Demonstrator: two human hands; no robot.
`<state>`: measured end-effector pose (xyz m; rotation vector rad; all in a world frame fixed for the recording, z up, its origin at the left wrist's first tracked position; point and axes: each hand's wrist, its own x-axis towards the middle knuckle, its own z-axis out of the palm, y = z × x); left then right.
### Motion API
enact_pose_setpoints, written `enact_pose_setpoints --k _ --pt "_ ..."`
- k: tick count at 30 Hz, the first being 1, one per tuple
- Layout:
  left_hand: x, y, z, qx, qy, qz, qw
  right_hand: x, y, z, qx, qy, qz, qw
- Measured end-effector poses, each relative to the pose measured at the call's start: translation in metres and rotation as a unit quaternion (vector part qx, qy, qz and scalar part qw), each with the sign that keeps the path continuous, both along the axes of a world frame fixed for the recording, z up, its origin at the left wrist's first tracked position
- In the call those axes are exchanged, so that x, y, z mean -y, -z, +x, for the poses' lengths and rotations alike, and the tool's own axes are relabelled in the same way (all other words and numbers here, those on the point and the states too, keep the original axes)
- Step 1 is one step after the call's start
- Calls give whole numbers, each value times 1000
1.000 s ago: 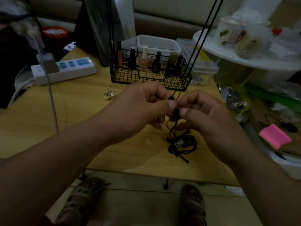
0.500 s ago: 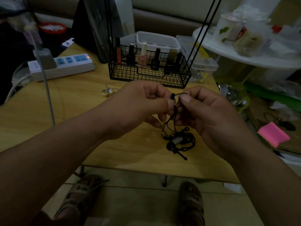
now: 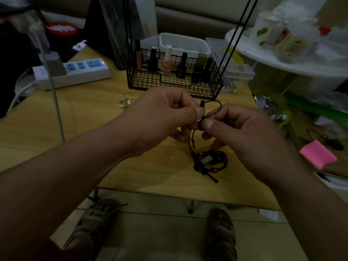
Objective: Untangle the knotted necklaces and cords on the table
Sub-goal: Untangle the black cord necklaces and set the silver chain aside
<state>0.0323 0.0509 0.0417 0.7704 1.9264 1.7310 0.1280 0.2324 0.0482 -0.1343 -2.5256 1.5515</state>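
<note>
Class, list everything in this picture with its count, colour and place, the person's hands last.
table: one, light wood, centre
black cord: one tangle, black, table centre, top end lifted
silver chain: one, silver, on table beside left hand
wire basket: one, black, table's far side
nail polish bottles: about six, mixed colours, in wire basket
power strip: one, white with blue sockets, table's far left
pink pad: one, pink, right of table
sandals: two, pale, floor below table
left hand: one, pinching black cord
right hand: one, pinching black cord

Home: sofa [image 3: 188, 17], nail polish basket [image 3: 174, 80], cluttered table [image 3: 75, 113].
</note>
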Motion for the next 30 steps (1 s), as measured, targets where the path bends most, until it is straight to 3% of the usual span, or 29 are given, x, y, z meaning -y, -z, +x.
enact_pose_setpoints --k 13,21,30 --pt "2 0 -1 15 4 3 1000 4 2 -3 -15 6 -23 1000" --pt "2 13 5 -191 -7 -66 979 5 3 -4 -18 53 2 998" --pt "-6 15 6 -233 -29 -81 969 4 6 0 -20 69 49 996"
